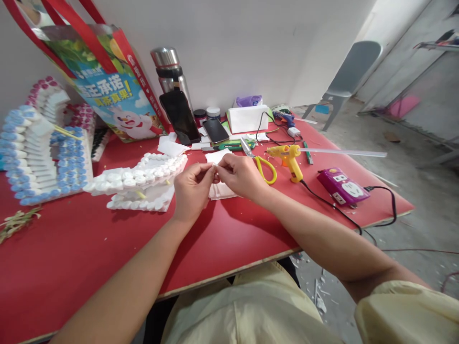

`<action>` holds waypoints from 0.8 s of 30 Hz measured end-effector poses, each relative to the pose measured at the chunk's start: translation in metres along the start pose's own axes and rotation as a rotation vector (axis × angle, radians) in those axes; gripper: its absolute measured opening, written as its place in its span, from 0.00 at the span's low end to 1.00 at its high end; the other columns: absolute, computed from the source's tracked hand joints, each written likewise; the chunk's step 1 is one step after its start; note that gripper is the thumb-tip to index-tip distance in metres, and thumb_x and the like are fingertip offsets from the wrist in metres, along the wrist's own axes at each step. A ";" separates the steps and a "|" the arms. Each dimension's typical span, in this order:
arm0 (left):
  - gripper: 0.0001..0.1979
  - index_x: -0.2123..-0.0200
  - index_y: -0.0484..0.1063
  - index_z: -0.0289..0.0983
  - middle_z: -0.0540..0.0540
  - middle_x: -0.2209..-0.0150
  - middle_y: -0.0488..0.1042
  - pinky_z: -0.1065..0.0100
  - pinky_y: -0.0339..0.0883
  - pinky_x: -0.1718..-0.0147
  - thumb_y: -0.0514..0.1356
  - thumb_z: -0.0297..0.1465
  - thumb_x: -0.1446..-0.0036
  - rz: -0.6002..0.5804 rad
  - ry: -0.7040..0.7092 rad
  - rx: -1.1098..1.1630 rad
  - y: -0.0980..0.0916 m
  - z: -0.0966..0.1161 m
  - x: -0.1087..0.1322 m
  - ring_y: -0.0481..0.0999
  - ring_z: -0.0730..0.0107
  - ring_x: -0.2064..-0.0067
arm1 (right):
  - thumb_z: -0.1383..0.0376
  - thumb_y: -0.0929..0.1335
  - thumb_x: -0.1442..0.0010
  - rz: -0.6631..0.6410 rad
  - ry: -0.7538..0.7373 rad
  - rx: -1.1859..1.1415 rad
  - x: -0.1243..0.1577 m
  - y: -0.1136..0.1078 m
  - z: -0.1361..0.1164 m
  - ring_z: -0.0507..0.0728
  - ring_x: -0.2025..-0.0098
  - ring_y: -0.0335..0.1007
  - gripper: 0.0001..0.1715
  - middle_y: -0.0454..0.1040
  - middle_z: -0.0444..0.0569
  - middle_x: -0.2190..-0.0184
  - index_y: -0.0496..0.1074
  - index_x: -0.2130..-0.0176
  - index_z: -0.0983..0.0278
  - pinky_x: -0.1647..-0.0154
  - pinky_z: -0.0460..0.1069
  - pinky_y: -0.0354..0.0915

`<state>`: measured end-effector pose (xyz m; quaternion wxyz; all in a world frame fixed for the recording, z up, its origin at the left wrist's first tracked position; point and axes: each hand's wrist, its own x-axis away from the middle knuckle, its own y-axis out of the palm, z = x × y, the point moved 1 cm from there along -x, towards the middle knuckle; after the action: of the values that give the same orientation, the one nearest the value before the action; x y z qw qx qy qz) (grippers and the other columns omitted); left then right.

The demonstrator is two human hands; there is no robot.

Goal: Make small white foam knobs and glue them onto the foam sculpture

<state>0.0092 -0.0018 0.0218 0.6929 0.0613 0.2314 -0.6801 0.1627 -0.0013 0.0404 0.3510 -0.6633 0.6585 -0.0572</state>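
Observation:
My left hand [192,192] and my right hand [244,177] meet over the table, fingertips pinched together. Between them is a small piece of white tissue paper [215,165], mostly hidden by the fingers. Under and behind the hands lie white paper sheets [220,192]. Left of my left hand stands a white craft piece [134,177] edged with rows of small white puffs. Scissors [266,171] with yellow handles rest just beyond my right hand. A yellow hot glue gun [291,160] with a long clear glue stick is further right.
On the red table [229,234] are a purple power socket [342,186], a black phone [180,117] leaning on a steel flask [167,62], another phone [215,130], a tissue pack [248,118] and a green cutter [236,145]. Blue-edged craft [46,155] and a shopping bag [107,86] stand left.

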 end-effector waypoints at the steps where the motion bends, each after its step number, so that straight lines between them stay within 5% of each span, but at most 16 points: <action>1: 0.10 0.60 0.81 0.36 0.45 0.66 0.81 0.66 0.75 0.60 0.64 0.35 0.39 0.005 0.065 -0.086 -0.001 0.001 0.000 0.81 0.66 0.66 | 0.66 0.67 0.39 -0.006 0.021 -0.039 0.000 0.001 0.000 0.51 0.75 0.61 0.11 0.72 0.45 0.77 0.68 0.74 0.63 0.72 0.48 0.53; 6: 0.10 0.57 0.80 0.38 0.41 0.61 0.81 0.64 0.72 0.54 0.59 0.33 0.35 0.027 0.387 -0.422 -0.004 -0.001 -0.001 0.80 0.62 0.57 | 0.63 0.68 0.38 -0.006 0.067 -0.260 -0.003 0.006 0.005 0.51 0.74 0.66 0.14 0.76 0.45 0.76 0.70 0.75 0.64 0.71 0.46 0.58; 11: 0.13 0.52 0.78 0.35 0.38 0.55 0.81 0.62 0.72 0.51 0.55 0.31 0.32 0.018 0.533 -0.464 -0.002 -0.003 -0.001 0.80 0.61 0.53 | 0.62 0.68 0.38 0.007 0.107 -0.340 -0.005 0.005 0.008 0.49 0.78 0.65 0.13 0.77 0.45 0.76 0.70 0.74 0.64 0.76 0.45 0.58; 14: 0.10 0.57 0.80 0.37 0.41 0.59 0.81 0.63 0.74 0.53 0.58 0.32 0.33 -0.002 0.448 -0.335 -0.003 -0.002 -0.002 0.80 0.64 0.57 | 0.64 0.68 0.39 -0.037 0.116 -0.361 -0.006 0.002 0.010 0.48 0.80 0.64 0.11 0.76 0.45 0.77 0.69 0.73 0.64 0.78 0.45 0.57; 20: 0.14 0.56 0.82 0.36 0.46 0.69 0.81 0.62 0.79 0.64 0.68 0.38 0.42 -0.165 -0.048 0.177 -0.009 -0.008 -0.012 0.82 0.65 0.69 | 0.65 0.68 0.38 -0.160 0.012 -0.379 -0.009 -0.002 0.018 0.47 0.81 0.62 0.07 0.74 0.43 0.76 0.71 0.69 0.65 0.81 0.44 0.56; 24: 0.13 0.57 0.83 0.37 0.46 0.68 0.80 0.66 0.78 0.67 0.67 0.38 0.41 -0.206 -0.013 0.153 -0.011 -0.006 -0.014 0.80 0.68 0.70 | 0.63 0.69 0.37 -0.225 0.006 -0.500 -0.009 -0.003 0.017 0.48 0.81 0.66 0.08 0.76 0.45 0.75 0.70 0.68 0.65 0.80 0.44 0.60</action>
<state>-0.0027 0.0122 0.0250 0.6143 0.0855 0.1796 -0.7635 0.1736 0.0132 0.0325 0.1659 -0.7982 0.5752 0.0665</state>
